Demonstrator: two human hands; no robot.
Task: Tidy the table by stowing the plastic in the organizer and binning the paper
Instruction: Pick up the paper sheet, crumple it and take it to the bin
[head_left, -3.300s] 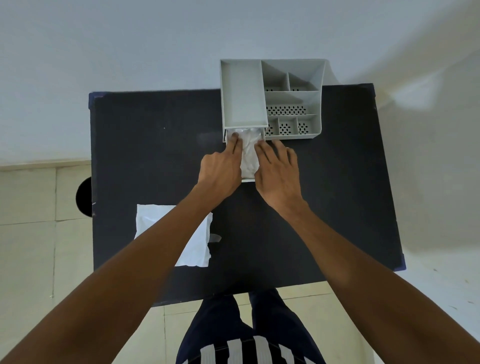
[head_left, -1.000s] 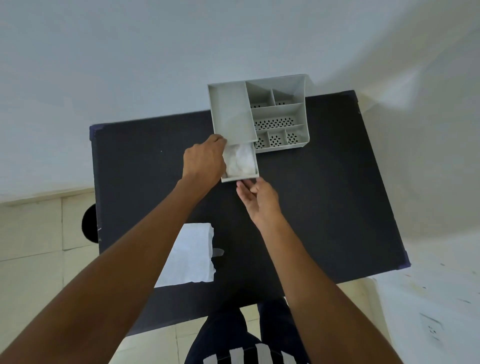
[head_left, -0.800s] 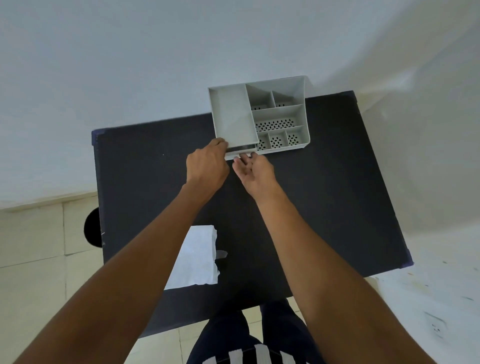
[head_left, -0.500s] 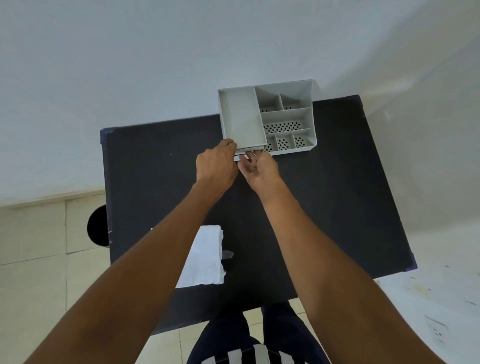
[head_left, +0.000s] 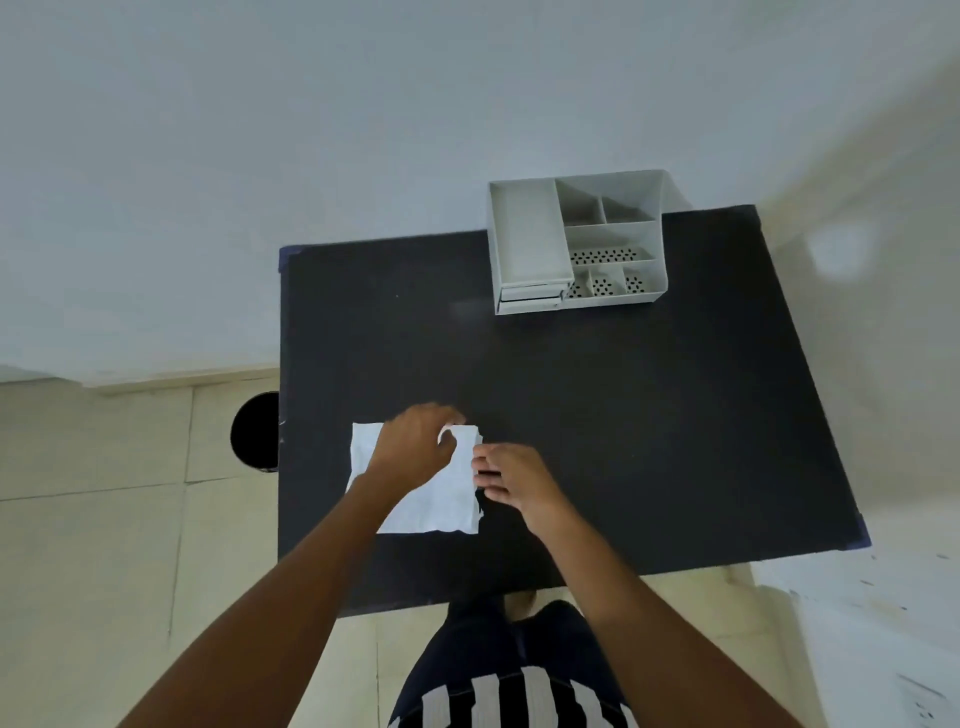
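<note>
A white sheet of paper lies flat on the near left part of the black table. My left hand rests on the paper's far edge with fingers curled at its top right corner. My right hand touches the paper's right edge, fingertips pinched at it. The grey plastic organizer stands at the table's far edge, its small drawers pushed in. The plastic is hidden from view.
A round black bin stands on the tiled floor just left of the table. A white wall rises behind the table. My legs and striped shirt show below the table's near edge.
The organizer's drawer with the plastic inside was pushed in. Both hands then left the organizer and came back toward me onto the paper. The camera view shifted left.
</note>
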